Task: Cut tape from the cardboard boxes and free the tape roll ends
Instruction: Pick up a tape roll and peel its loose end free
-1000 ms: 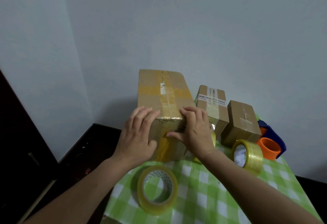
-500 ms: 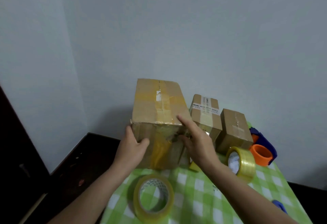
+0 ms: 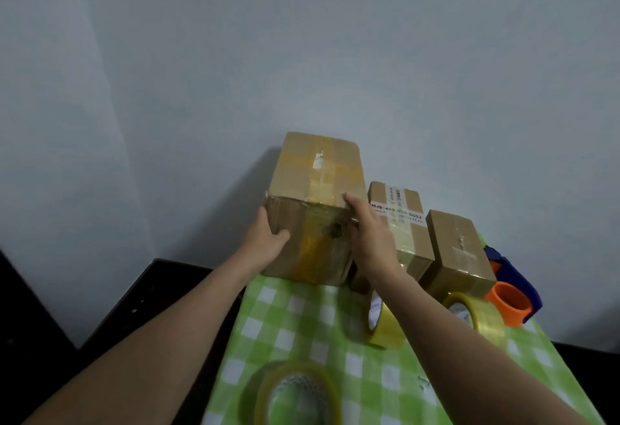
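A large taped cardboard box [image 3: 317, 189] stands at the far edge of the green checked cloth [image 3: 302, 324]. My left hand [image 3: 266, 240] grips its lower left corner, thumb on the front face. My right hand [image 3: 369, 233] lies against the box's right front edge with its fingers straight. A medium box [image 3: 399, 213] with a printed label and a small box [image 3: 456, 250] stand to the right. Three clear yellowish tape rolls are on the cloth: one lying flat near me [image 3: 298, 394], one on edge [image 3: 385, 324] under my right forearm, one further right [image 3: 479, 320].
An orange and blue tape dispenser [image 3: 510, 290] lies at the far right behind the rolls. A dark table edge [image 3: 161, 290] runs along the cloth's left side. A pale wall stands right behind the boxes.
Both hands slid off the top of the large box to its sides. The box now stands further from me, and the view has tilted up.
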